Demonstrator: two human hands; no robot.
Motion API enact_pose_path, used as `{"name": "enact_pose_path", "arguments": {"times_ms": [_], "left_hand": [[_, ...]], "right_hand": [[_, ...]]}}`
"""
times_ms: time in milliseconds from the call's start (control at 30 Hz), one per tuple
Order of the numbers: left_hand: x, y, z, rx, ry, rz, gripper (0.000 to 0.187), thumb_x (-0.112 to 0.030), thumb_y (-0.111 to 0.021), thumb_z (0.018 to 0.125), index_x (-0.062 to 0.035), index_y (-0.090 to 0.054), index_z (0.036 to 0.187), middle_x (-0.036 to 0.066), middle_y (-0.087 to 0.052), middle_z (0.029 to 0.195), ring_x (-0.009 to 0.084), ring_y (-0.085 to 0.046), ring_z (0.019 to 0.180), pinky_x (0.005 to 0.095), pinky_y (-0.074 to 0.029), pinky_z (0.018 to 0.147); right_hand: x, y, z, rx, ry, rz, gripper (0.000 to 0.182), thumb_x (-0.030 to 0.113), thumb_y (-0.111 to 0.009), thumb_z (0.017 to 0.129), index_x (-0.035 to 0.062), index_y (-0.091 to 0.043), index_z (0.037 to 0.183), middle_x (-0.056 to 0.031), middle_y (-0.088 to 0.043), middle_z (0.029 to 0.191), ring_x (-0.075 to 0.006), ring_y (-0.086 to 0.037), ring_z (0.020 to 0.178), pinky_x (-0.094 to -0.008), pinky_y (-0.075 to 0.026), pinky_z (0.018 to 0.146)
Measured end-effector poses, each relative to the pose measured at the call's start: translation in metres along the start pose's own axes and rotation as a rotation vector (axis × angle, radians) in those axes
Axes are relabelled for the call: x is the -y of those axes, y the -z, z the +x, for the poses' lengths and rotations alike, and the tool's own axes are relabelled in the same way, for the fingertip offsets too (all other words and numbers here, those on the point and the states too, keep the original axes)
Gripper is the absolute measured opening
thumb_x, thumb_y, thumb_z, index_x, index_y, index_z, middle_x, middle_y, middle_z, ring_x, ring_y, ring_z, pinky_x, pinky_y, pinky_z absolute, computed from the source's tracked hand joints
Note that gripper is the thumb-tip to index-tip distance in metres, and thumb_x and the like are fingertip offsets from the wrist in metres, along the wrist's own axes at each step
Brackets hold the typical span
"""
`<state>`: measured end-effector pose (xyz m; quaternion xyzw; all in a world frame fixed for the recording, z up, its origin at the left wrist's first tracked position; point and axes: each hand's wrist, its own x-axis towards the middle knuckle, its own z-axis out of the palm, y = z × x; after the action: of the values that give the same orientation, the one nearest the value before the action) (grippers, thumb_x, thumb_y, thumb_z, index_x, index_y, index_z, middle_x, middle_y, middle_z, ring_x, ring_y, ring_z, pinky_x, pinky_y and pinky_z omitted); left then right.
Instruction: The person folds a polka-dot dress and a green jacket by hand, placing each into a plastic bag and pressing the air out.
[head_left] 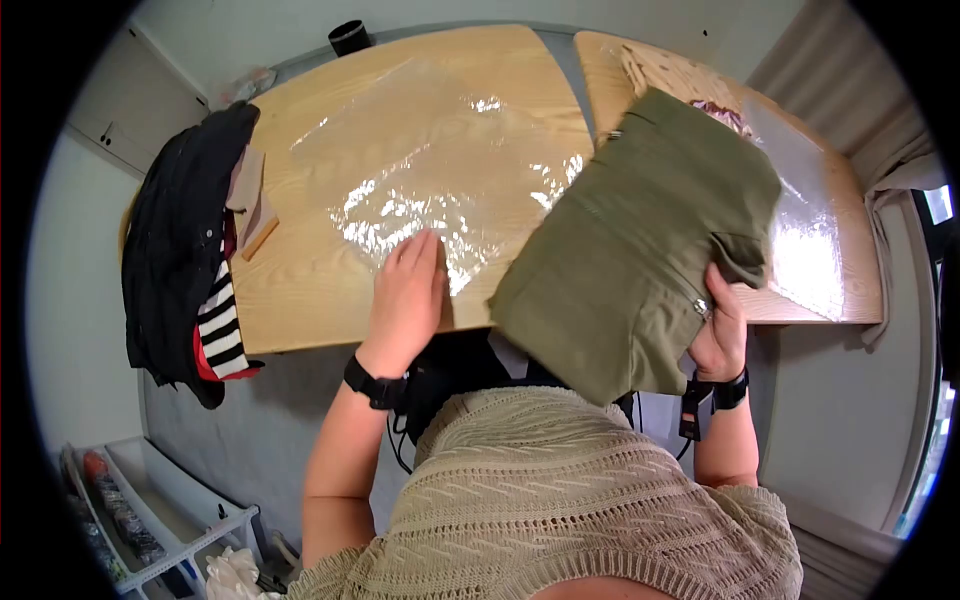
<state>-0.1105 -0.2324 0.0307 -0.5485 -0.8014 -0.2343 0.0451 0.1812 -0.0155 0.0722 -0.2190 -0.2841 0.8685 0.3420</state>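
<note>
A folded olive-green garment (640,250) is held clamped in the right hand (722,335) above the worktop (300,300) edge, not yet laid on or slipped into the clear plastic bag (440,160), which is pinned flat by the open left hand (405,300).

dark clothes pile (185,250), black cup (349,37) — white rack (150,520)
</note>
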Motion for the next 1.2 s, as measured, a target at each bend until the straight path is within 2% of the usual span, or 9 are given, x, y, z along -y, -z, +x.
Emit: {"name": "enact_pose_path", "arguments": {"times_ms": [33, 100, 167, 367, 567, 900, 1000, 1167, 1200], "left_hand": [[0.002, 0.000, 0.003, -0.022, 0.009, -0.024, 0.048, 0.003, -0.054, 0.079, 0.0068, -0.046, 0.126, 0.021, -0.050, 0.128, 0.0389, -0.046, 0.115, 0.0400, -0.039, 0.100], [0.010, 0.000, 0.009, -0.098, -0.013, -0.048, 0.055, 0.010, -0.052, 0.075, 0.0067, -0.044, 0.129, 0.022, -0.047, 0.132, 0.0385, -0.045, 0.117, 0.0400, -0.038, 0.101], [0.005, 0.005, 0.016, -0.121, 0.029, -0.089, 0.062, 0.015, -0.051, 0.072, 0.0067, -0.040, 0.133, 0.022, -0.043, 0.136, 0.0392, -0.044, 0.120, 0.0404, -0.038, 0.102], [0.009, 0.005, 0.028, -0.231, 0.004, -0.072, 0.069, 0.019, -0.048, 0.071, 0.0069, -0.032, 0.137, 0.024, -0.035, 0.142, 0.0407, -0.041, 0.123, 0.0407, -0.036, 0.104], [0.002, 0.010, 0.017, -0.129, -0.041, -0.074, 0.063, 0.017, -0.043, 0.075, 0.0058, -0.034, 0.137, 0.023, -0.033, 0.144, 0.0392, -0.040, 0.125, 0.0408, -0.035, 0.105], [-0.002, 0.012, 0.006, -0.073, -0.105, -0.011, 0.073, 0.015, -0.055, 0.066, 0.0061, -0.035, 0.136, 0.020, -0.033, 0.144, 0.0358, -0.038, 0.127, 0.0426, -0.033, 0.106], [-0.005, 0.011, 0.006, -0.091, -0.091, -0.033, 0.072, 0.017, -0.052, 0.066, 0.0057, -0.036, 0.136, 0.020, -0.033, 0.144, 0.0361, -0.039, 0.126, 0.0423, -0.033, 0.105], [-0.016, 0.016, 0.007, -0.122, -0.111, -0.025, 0.069, 0.017, -0.052, 0.067, 0.0025, -0.041, 0.133, 0.020, -0.035, 0.142, 0.0364, -0.041, 0.124, 0.0423, -0.036, 0.102], [-0.019, 0.019, 0.007, -0.151, -0.060, 0.048, 0.068, 0.015, -0.052, 0.068, -0.0022, -0.044, 0.133, 0.021, -0.040, 0.137, 0.0367, -0.044, 0.119, 0.0425, -0.039, 0.098]], "right_hand": [[-0.007, -0.001, 0.003, -0.022, -0.056, -0.014, 0.039, 0.017, -0.049, 0.097, -0.0009, -0.043, 0.131, -0.0177, -0.051, 0.132, -0.0320, -0.051, 0.120, -0.0468, -0.039, 0.104], [-0.019, -0.025, -0.002, 0.060, -0.249, 0.082, 0.033, 0.006, -0.052, 0.094, 0.0006, -0.048, 0.126, -0.0148, -0.056, 0.125, -0.0285, -0.056, 0.114, -0.0444, -0.046, 0.099], [-0.033, -0.034, 0.000, 0.138, -0.335, 0.015, 0.033, 0.006, -0.053, 0.093, 0.0006, -0.049, 0.126, -0.0126, -0.058, 0.123, -0.0246, -0.059, 0.110, -0.0415, -0.048, 0.097], [-0.068, -0.044, 0.014, 0.209, -0.533, 0.033, 0.039, 0.007, -0.053, 0.094, 0.0005, -0.043, 0.131, -0.0140, -0.055, 0.126, -0.0252, -0.057, 0.112, -0.0406, -0.049, 0.097], [-0.074, -0.035, 0.044, 0.249, -0.678, 0.072, 0.036, 0.011, -0.052, 0.095, -0.0012, -0.045, 0.129, -0.0162, -0.056, 0.124, -0.0273, -0.058, 0.113, -0.0432, -0.049, 0.096], [-0.064, -0.043, 0.105, 0.104, -0.581, 0.086, 0.042, 0.026, -0.048, 0.097, -0.0022, -0.046, 0.128, -0.0210, -0.054, 0.127, -0.0346, -0.055, 0.114, -0.0506, -0.042, 0.100], [-0.069, -0.041, 0.109, 0.062, -0.580, 0.120, 0.043, 0.027, -0.047, 0.098, -0.0028, -0.045, 0.128, -0.0214, -0.054, 0.127, -0.0343, -0.056, 0.114, -0.0501, -0.043, 0.100], [-0.078, -0.023, 0.126, 0.236, -0.609, 0.315, 0.043, 0.028, -0.045, 0.099, -0.0040, -0.045, 0.127, -0.0206, -0.054, 0.126, -0.0332, -0.056, 0.113, -0.0496, -0.046, 0.098], [-0.074, -0.047, 0.112, 0.019, -0.527, 0.138, 0.041, 0.026, -0.045, 0.099, -0.0032, -0.044, 0.128, -0.0194, -0.053, 0.128, -0.0323, -0.057, 0.112, -0.0488, -0.047, 0.096]]}}
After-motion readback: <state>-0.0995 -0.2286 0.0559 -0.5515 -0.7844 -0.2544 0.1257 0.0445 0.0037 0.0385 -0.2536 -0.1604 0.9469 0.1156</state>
